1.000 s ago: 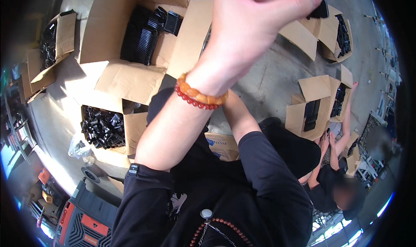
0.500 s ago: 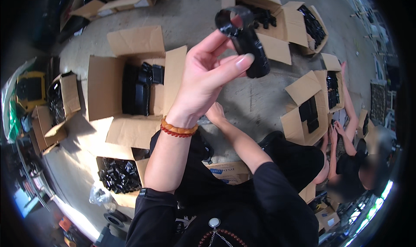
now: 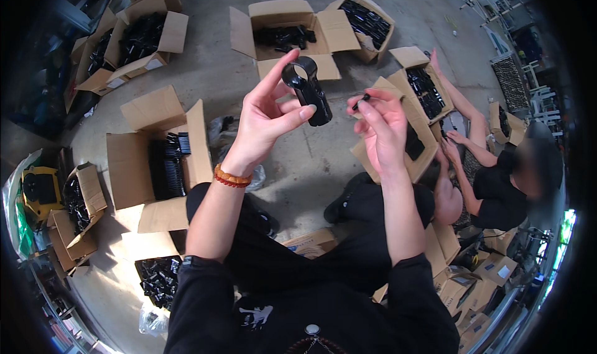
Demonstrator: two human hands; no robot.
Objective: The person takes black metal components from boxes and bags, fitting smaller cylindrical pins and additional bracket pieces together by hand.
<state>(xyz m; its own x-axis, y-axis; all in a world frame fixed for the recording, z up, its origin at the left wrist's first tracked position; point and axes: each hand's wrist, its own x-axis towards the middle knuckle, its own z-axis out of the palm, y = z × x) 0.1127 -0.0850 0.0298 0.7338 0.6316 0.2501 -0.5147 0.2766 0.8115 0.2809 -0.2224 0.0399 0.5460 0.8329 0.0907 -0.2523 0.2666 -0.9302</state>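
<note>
In front of me, my left hand [image 3: 264, 114] grips a glossy black tube fitting with an open ring [image 3: 316, 105] at one end. The ring sits at the top, and thumb and fingers close on the short tube below it. To its right, my right hand [image 3: 387, 127] pinches a small black bolt-like piece [image 3: 360, 101] between thumb and fingertips. That piece is apart from the fitting, and its exact shape is too small to make out.
Open cardboard boxes of black parts stand around me: one at left [image 3: 127, 170], one ahead [image 3: 283, 9], one at far left [image 3: 174, 34]. Small glossy parts [image 3: 160, 280] fill a box at lower left. A co-worker [image 3: 497, 183] sits at right beside more boxes.
My left hand has lowered and moved left with the black fitting. My right hand has risen from down by the floor, now with the small piece in its fingers. The view has shifted.
</note>
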